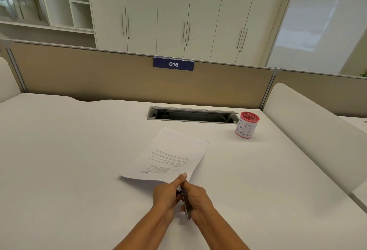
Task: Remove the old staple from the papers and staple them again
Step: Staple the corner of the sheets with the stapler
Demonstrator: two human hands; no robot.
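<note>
Papers (pixel 170 156): laid printed side up on the white desk (pixel 69 160), turned at an angle. The near right corner is brought to the hands, and the rest is spread away from them toward the far left. A shadow is seen under the near edge, which is slightly raised.

Position relative to grip: only that near right corner is met by the hands. The remainder of the sheets is left untouched.

Left hand (pixel 168 194): closed. The thumb is stretched forward and laid on top of the paper corner, with the fingers curled beneath, so the corner appears to be pinched. The underside of the grip is hidden.

Right hand (pixel 200 200): closed, its fingers wrapped round a dark tool (pixel 185 200) and pressed close against the left hand.

Dark tool: narrow, held edge-on between the two hands, its far end pointed at the paper corner and a pale end shown nearest the wearer. Whether it is a stapler or a staple remover cannot be told. Its tip is hidden by the hands.

Writing, papers: several lines of print and a boxed block, upside down to the wearer and too small to be read.

Writing, sign (pixel 173 64): "016" in white on blue, fixed at the top of the beige partition (pixel 89 74).

Writing, red cup (pixel 247 124): a white wrap is marked by hand "BI". It is stood well apart from the papers, far right, just beside the cable slot (pixel 192 114).
</note>
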